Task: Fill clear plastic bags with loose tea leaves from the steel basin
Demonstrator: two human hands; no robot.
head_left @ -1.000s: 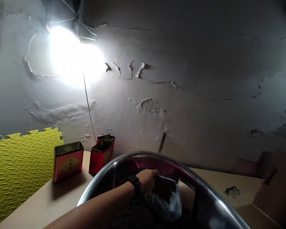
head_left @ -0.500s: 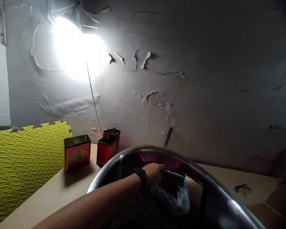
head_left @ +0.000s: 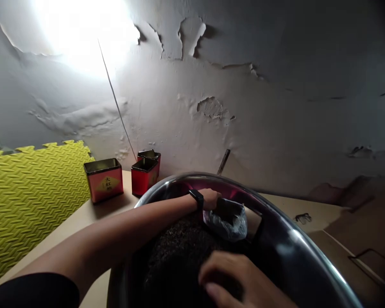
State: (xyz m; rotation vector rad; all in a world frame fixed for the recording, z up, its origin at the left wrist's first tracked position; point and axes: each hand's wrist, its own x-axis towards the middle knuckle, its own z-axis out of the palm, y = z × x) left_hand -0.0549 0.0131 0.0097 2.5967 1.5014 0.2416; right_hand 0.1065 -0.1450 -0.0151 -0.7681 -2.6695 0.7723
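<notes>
From here I see a steel bowl (head_left: pixel 295 233) on a pale tabletop (head_left: pixel 308 203), with red tins (head_left: pixel 104 179) beyond it and a heap of dark loose tea (head_left: pixel 179 252) inside. My left hand (head_left: pixel 210 199) reaches across the heap, its fingers hidden at a clear plastic bag (head_left: pixel 226 224) by the far rim, so I can't tell whether they pinch it. My right hand (head_left: pixel 224 278) sits over the tea, fingers loosely spread; if the bag slips or my forearm drags, I'd judge tea could spill over the rim.
</notes>
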